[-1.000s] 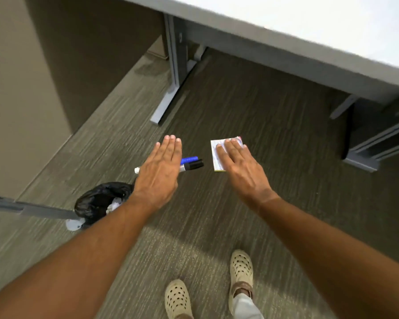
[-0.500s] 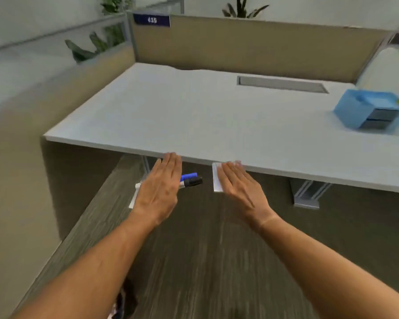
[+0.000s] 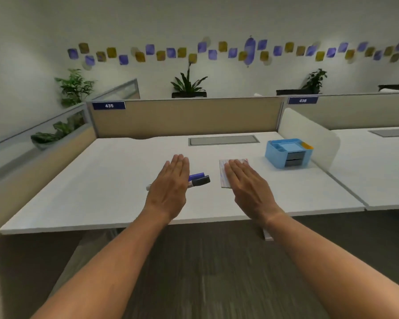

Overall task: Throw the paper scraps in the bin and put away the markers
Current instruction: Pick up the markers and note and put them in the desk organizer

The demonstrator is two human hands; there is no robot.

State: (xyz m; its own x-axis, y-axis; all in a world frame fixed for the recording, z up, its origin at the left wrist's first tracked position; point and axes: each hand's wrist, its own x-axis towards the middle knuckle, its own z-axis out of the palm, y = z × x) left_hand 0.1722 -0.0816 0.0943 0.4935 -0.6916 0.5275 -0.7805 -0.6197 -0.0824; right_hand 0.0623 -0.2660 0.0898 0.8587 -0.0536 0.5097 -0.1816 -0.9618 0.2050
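My left hand (image 3: pixel 171 187) hovers palm down over the white desk (image 3: pixel 97 185) with its fingers straight. It holds two markers (image 3: pixel 199 179) beneath the palm, one blue-capped and one black-capped, and their caps stick out to the right. My right hand (image 3: pixel 247 185), also palm down with straight fingers, holds a white paper scrap (image 3: pixel 224 176) with coloured marks under it. Both thumbs are hidden beneath the hands. The bin is out of view.
A blue desk organizer (image 3: pixel 286 154) with compartments and drawers stands at the desk's back right. A grey cable hatch (image 3: pixel 224 140) lies along the back edge, before a tan partition (image 3: pixel 184 118). A white divider (image 3: pixel 309 132) separates the neighbouring desk. Carpet lies below.
The view has swung up from the floor and the bin to the desk top. Both hands keep the same pose, with the markers and the paper still beneath them.
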